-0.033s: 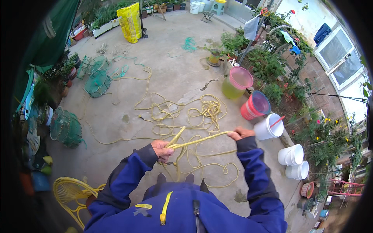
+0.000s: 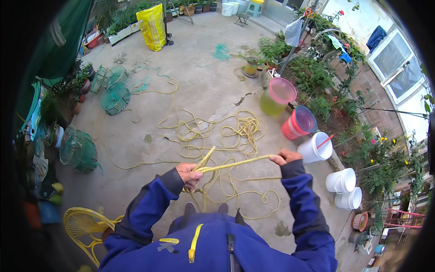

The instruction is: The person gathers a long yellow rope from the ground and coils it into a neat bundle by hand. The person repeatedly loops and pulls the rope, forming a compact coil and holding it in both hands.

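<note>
My left hand (image 2: 189, 176) is closed around a bunched loop of yellow rope (image 2: 206, 156) at the lower middle, with a short doubled length sticking up from it. My right hand (image 2: 285, 157) pinches a straight stretch of the same rope, drawn out to the right of the left hand. More yellow rope lies in loose loops and a tangled heap (image 2: 242, 129) on the concrete in front of me and under my hands.
Green mesh traps (image 2: 77, 149) lie at the left, near a yellow chair (image 2: 72, 222). Buckets and tubs (image 2: 312, 147) line the planted bed on the right. A yellow sack (image 2: 151, 29) on a trolley stands at the back, near potted plants and a stool (image 2: 255, 7).
My right hand has shifted slightly to the right with the rope, a little farther from my left hand. My left hand is almost unmoved.
</note>
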Demonstrator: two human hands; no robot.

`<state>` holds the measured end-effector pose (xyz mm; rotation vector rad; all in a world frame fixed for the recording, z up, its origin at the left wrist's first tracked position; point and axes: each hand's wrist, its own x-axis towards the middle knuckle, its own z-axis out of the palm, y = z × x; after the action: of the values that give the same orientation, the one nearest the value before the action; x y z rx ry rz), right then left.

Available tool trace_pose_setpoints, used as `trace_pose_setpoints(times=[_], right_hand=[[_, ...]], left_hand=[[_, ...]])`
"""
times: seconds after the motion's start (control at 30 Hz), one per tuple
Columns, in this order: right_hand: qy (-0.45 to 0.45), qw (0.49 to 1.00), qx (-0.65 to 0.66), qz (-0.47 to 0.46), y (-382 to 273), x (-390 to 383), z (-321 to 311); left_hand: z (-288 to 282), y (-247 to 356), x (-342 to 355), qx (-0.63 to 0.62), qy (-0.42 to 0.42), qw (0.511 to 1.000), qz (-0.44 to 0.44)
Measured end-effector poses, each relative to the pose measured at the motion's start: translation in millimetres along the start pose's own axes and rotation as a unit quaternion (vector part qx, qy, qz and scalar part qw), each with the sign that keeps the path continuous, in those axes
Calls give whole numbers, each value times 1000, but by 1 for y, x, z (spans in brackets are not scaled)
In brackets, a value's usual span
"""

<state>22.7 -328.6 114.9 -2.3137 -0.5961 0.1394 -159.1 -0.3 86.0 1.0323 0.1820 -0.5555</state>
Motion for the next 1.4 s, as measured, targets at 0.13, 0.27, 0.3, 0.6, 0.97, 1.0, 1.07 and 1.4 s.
trace_pose_setpoints(times=[0.13, 0.27, 0.3, 0.6, 0.97, 1.0, 1.07, 1.4], right_hand=[[26, 999, -21, -11, 42, -16, -37], [43, 987, -129, 80, 93, -28, -68], [42, 988, -138, 52, 106, -35, -68], [94, 942, 77, 312, 243, -131, -109], [60, 930, 134, 336, 206, -143, -38], [38, 928, 165, 331, 181, -135, -30], [-9, 980, 85, 178, 126, -115, -14], [-209, 948, 117, -208, -85, -37, 96]], left_hand=[[-14, 17, -14, 5, 106, 993, 44], [-43, 36, -28, 24, 184, 982, 21], [-51, 41, -34, 8, 188, 980, 60], [-155, 74, -102, -154, 371, 890, 218], [-188, 45, -106, -207, 350, 892, 197], [-185, 41, -101, -188, 368, 892, 185], [-177, 31, -89, -145, 354, 906, 179], [-72, -17, -6, 64, 186, 974, 113]])
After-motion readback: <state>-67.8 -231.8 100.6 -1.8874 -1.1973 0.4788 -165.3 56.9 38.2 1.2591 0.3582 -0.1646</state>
